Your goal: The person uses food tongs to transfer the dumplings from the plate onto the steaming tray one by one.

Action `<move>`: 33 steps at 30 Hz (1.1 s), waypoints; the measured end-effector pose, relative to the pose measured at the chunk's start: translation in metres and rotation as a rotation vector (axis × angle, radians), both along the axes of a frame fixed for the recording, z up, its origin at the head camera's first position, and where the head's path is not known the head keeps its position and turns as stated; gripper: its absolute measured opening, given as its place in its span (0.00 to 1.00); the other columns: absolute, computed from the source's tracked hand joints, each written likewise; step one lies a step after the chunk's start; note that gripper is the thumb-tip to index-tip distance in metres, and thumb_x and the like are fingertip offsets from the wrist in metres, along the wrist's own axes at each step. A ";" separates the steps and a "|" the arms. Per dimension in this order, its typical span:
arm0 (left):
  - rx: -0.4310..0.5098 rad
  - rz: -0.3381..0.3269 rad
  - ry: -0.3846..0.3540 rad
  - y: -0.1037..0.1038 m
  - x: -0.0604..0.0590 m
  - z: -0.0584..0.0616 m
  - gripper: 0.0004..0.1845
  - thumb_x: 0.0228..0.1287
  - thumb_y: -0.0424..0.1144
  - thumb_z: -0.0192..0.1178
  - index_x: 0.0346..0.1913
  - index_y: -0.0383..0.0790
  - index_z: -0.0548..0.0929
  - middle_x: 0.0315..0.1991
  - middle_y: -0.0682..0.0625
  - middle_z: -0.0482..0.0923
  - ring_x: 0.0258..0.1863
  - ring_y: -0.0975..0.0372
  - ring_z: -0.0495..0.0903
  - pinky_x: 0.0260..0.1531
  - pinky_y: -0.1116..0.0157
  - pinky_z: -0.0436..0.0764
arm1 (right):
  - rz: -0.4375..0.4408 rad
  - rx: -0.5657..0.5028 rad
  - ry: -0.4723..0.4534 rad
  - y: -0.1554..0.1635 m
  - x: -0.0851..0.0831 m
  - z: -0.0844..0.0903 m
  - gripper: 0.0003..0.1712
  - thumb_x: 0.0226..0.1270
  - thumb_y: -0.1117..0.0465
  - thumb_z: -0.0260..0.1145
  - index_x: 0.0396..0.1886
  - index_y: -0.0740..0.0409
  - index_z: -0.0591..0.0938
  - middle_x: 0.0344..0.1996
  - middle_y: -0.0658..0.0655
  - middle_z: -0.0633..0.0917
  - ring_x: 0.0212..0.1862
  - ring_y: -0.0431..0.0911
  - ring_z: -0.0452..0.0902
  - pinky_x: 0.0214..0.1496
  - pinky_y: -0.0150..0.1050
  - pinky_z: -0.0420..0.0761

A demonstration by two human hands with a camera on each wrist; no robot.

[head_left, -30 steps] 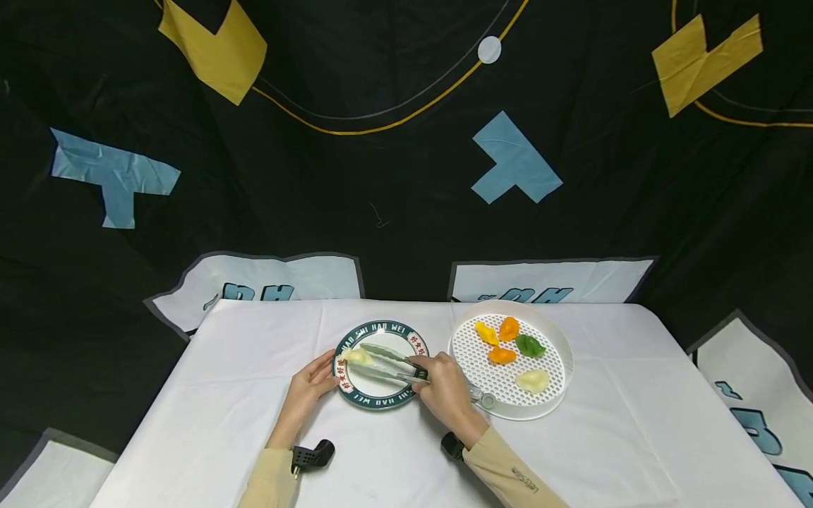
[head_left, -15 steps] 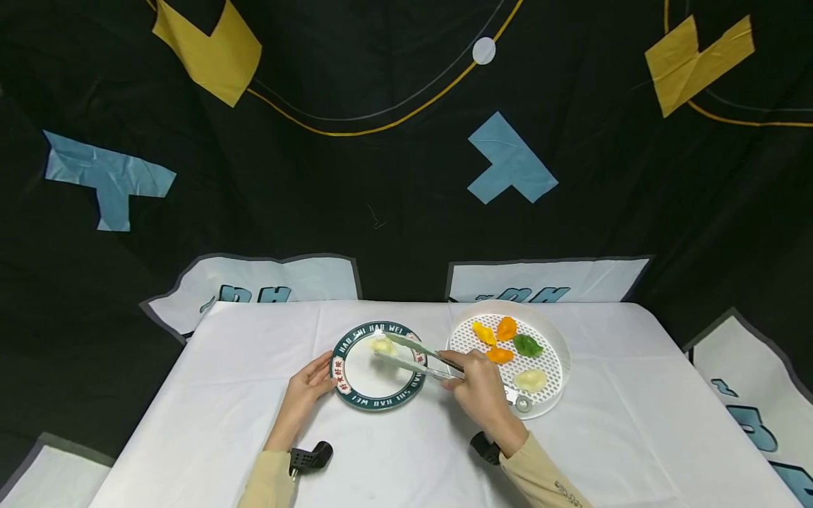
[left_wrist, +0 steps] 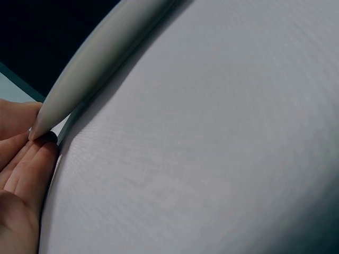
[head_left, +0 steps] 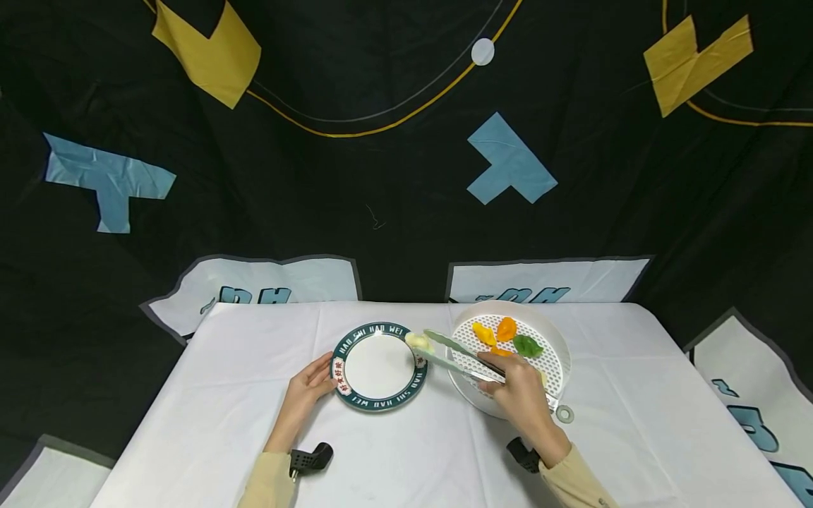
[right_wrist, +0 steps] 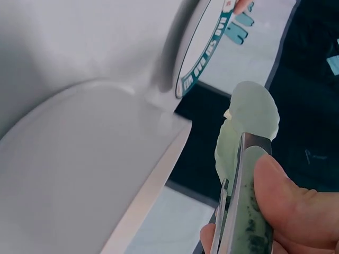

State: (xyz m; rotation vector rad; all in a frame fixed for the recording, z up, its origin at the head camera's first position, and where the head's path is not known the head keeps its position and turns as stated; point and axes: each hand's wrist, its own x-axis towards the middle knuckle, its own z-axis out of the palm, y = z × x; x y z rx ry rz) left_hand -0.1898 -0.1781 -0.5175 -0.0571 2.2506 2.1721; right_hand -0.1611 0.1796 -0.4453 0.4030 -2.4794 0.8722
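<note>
My left hand (head_left: 303,398) pinches the near-left rim of a white plate (head_left: 380,370) with a dark green lettered border. In the left wrist view the thumb lies over the plate's edge (left_wrist: 100,63) and fingers sit beneath it. My right hand (head_left: 524,395) grips metal tongs (head_left: 449,343) with pale green tips. Between those tips is a pale yellow dumpling (head_left: 417,341), held over the plate's right rim, beside the steamer tray. From the right wrist, the broad tongs tips (right_wrist: 255,108) hide most of the dumpling.
A round white steamer tray (head_left: 560,331) with a perforated base stands right of the plate. In it lie a yellow dumpling (head_left: 484,333), an orange dumpling (head_left: 506,328), a second orange one partly covered, and a green dumpling (head_left: 527,346). My right hand mostly hides another pale one.
My right hand has moved right with the tongs, lifting the pale dumpling from the plate's left side to its right rim. My left hand stays at the plate.
</note>
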 end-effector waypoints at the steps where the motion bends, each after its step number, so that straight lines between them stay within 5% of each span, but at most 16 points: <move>1: -0.001 -0.001 0.002 0.000 0.000 0.000 0.31 0.61 0.24 0.58 0.68 0.26 0.64 0.67 0.32 0.62 0.66 0.47 0.63 0.54 0.76 0.72 | -0.004 0.001 0.002 0.003 0.001 0.000 0.28 0.33 0.74 0.80 0.42 0.64 0.87 0.39 0.61 0.87 0.40 0.54 0.81 0.42 0.51 0.82; 10: 0.007 0.013 -0.027 0.000 -0.001 -0.001 0.31 0.61 0.24 0.57 0.68 0.27 0.64 0.67 0.33 0.62 0.65 0.48 0.64 0.52 0.77 0.73 | -0.074 -0.001 -0.043 0.029 0.012 0.003 0.29 0.34 0.74 0.79 0.44 0.65 0.86 0.38 0.64 0.86 0.41 0.58 0.80 0.48 0.58 0.78; 23: 0.022 -0.001 -0.028 -0.001 0.000 0.000 0.31 0.62 0.23 0.56 0.69 0.28 0.62 0.68 0.34 0.61 0.66 0.49 0.64 0.53 0.77 0.73 | -0.165 0.061 -0.032 0.062 0.036 0.003 0.28 0.32 0.72 0.81 0.42 0.61 0.87 0.26 0.61 0.83 0.29 0.50 0.77 0.29 0.51 0.76; 33: 0.036 0.001 -0.039 0.000 -0.002 -0.003 0.31 0.62 0.23 0.56 0.69 0.29 0.63 0.68 0.34 0.61 0.66 0.50 0.65 0.54 0.75 0.74 | -0.176 0.117 -0.055 0.083 0.048 0.001 0.29 0.30 0.71 0.81 0.42 0.62 0.87 0.22 0.57 0.80 0.26 0.48 0.75 0.26 0.47 0.75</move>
